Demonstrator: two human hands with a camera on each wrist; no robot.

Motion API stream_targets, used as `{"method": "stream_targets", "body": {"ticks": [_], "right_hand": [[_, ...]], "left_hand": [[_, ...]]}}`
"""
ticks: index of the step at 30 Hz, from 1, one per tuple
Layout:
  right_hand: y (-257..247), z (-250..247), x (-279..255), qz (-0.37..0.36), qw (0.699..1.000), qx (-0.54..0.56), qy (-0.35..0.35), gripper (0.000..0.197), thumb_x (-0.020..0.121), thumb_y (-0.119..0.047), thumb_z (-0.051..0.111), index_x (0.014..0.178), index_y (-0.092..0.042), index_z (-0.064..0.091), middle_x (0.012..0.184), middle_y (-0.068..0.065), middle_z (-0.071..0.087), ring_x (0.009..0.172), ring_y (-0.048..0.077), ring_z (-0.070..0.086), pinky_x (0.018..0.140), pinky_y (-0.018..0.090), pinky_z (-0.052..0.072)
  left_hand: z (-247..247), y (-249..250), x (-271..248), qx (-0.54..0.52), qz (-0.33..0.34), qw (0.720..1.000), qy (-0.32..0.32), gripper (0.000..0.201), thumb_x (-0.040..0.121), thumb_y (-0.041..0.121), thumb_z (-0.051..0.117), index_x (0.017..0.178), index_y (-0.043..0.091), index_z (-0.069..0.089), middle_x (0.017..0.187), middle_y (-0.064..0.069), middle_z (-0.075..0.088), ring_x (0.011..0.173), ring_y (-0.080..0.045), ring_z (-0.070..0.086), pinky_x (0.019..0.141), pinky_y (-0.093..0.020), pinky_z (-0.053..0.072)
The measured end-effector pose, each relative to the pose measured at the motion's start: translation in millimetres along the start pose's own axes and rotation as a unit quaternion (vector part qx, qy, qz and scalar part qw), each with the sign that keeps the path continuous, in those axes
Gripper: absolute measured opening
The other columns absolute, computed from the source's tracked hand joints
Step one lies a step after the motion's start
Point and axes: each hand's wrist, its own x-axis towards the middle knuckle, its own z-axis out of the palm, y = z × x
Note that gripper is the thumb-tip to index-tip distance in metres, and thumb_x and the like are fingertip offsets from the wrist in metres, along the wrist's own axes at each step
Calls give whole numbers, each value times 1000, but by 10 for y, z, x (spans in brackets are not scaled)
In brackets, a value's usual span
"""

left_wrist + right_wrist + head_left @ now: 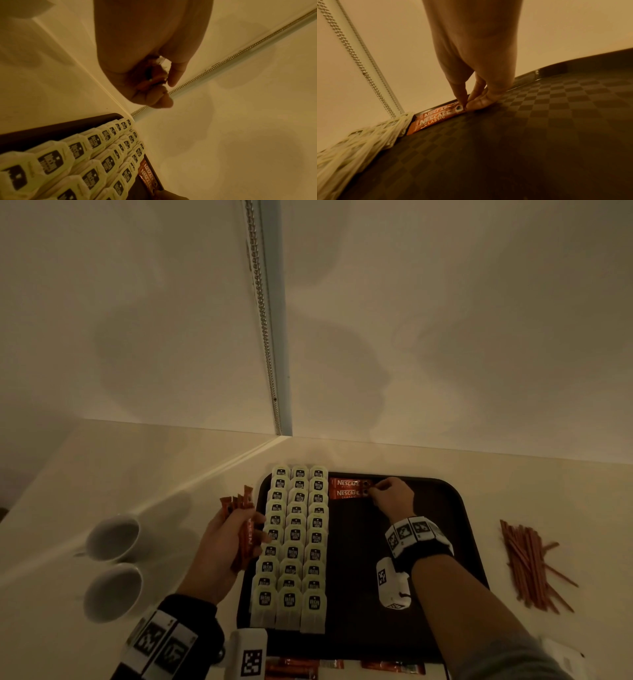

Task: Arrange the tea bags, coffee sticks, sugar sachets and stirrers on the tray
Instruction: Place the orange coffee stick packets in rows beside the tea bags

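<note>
A dark checkered tray (445,508) lies on the counter. Three columns of pale tea bags (294,542) fill its left part. Two red Nescafe coffee sticks (347,488) lie side by side at the tray's far edge, right of the tea bags. My right hand (375,491) pinches the right end of the nearer coffee stick (436,119) between thumb and fingertips. My left hand (236,529) hovers over the tray's left edge and grips a bundle of coffee sticks (245,529) upright. The right wrist view shows the tea bags (359,136) blurred at the left.
Two white cups (113,563) stand left of the tray. A pile of brown stirrers (529,566) lies on the counter to the right. More red sachets (301,667) lie at the counter's near edge. A wall corner with a beaded chain (263,320) rises behind.
</note>
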Motion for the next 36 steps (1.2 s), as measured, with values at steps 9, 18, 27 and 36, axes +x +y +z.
{"method": "stream_targets", "body": {"ticks": [9,18,27,36], "right_hand": [[-410,-145,-414,-85,991,99,-8,22,88,-22,62,105,-8,57,99,0,60,99,19,59,79,23,47],[-1077,-289,-1206,-316,888,219,-253,12,88,-8,61,97,-1,65,83,3,65,65,1,60,63,13,48],[-917,-345,-1383,-234,877,299,-295,16,89,-4,58,103,-11,62,103,6,64,84,10,66,75,21,53],[-993,-367,-1559,-206,862,359,-292,12,84,-4,63,96,-7,66,81,-1,67,68,7,63,65,16,51]], "left_hand": [[90,39,-11,17,7,999,-50,12,94,9,53,102,3,59,69,-11,64,56,-15,64,51,-23,53],[240,269,-37,92,48,987,-120,22,75,20,70,92,7,64,79,-5,71,66,-15,68,55,-20,52],[238,398,-172,127,179,975,10,10,81,10,72,89,5,69,65,-6,66,45,-2,57,40,-11,38],[281,387,-300,133,206,969,31,4,82,14,72,80,12,69,57,3,65,41,-1,54,37,-10,34]]}}
